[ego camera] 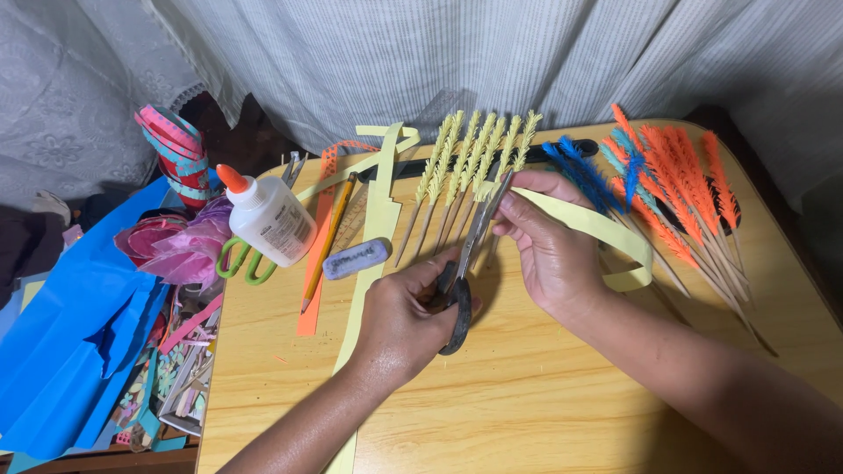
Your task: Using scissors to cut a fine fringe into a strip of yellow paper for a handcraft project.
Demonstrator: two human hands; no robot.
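a light wooden worktop [527, 395] stands in front of a pale striped curtain [421, 53] and a lacy white cloth [61, 96].

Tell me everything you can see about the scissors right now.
The scissors have dark handles and grey metal blades. The left hand grips the handles, fingers through the loops. The blades point up and away, nearly closed on a pale yellow paper strip held by the right hand, above the wooden table.

1 white glue bottle [270, 217] — orange cap, pale printed label — lying tilted at the table's [492, 412] left edge
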